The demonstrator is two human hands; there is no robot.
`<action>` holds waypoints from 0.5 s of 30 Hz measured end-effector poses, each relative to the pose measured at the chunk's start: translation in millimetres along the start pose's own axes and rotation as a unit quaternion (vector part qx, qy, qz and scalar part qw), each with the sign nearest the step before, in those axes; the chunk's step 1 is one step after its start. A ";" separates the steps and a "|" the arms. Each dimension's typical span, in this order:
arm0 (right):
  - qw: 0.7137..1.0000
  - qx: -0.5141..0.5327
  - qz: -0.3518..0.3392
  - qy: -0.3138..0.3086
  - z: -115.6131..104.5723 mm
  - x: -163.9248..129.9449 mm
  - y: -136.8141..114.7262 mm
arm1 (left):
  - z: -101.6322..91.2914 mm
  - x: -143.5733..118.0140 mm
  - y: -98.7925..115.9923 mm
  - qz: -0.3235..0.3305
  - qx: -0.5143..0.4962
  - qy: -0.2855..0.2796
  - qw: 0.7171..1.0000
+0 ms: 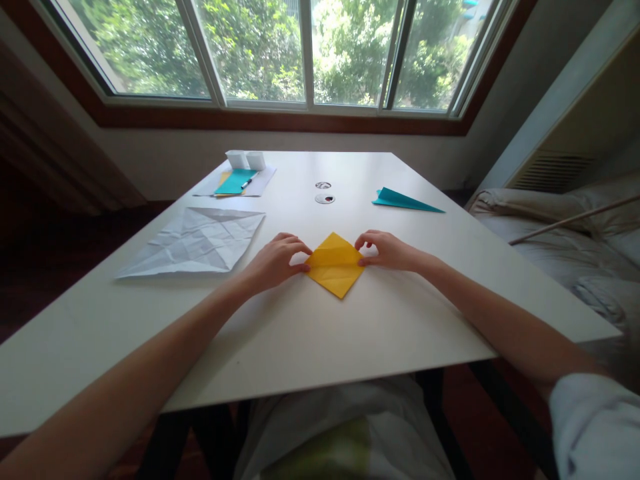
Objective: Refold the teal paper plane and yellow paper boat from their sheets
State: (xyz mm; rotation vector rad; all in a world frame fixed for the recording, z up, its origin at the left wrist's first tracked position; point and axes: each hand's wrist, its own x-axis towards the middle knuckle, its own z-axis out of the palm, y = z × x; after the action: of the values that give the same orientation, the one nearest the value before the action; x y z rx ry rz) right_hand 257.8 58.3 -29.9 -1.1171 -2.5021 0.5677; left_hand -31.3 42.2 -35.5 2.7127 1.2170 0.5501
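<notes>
A yellow sheet of paper (336, 267) lies turned like a diamond on the white table (320, 340), with faint creases running across it. At its left corner, my left hand (280, 262) pinches the paper between thumb and fingers. My right hand (387, 251) grips the opposite corner in the same way, its fingers curled. The corners themselves are partly hidden by the fingertips. The paper's far and near corners are free of both hands.
A creased white sheet (200, 240) lies on the left. Behind it are teal paper (236, 181), a pen (249, 180) and white folded boxes (246, 160). A teal paper plane (406, 201) rests at the right. Two round discs (325, 199) sit mid-table. The table's near edge (330, 392) faces me.
</notes>
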 end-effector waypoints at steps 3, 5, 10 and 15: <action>1.000 0.002 -0.011 -0.016 -1.9 -0.6 -1.6 | -1.1 -0.4 -1.3 0.010 -0.006 -0.003 1.000; 0.999 0.002 -0.025 -0.035 -3.8 -1.1 -2.8 | -3.4 -1.1 -1.1 0.028 -0.005 -0.013 1.000; 0.994 -0.004 -0.070 -0.089 -10.5 -4.2 -8.2 | -11.4 -4.7 -0.5 0.062 0.007 -0.037 0.997; 0.991 -0.024 -0.076 -0.109 -14.7 -6.7 -11.5 | -17.1 -7.2 2.7 0.084 0.013 -0.067 0.994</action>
State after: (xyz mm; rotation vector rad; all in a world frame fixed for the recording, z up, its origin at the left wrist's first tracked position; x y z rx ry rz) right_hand 261.6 49.4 -12.6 -0.9131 -2.7727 0.6188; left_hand -40.3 34.4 -20.9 2.8390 0.9787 0.3643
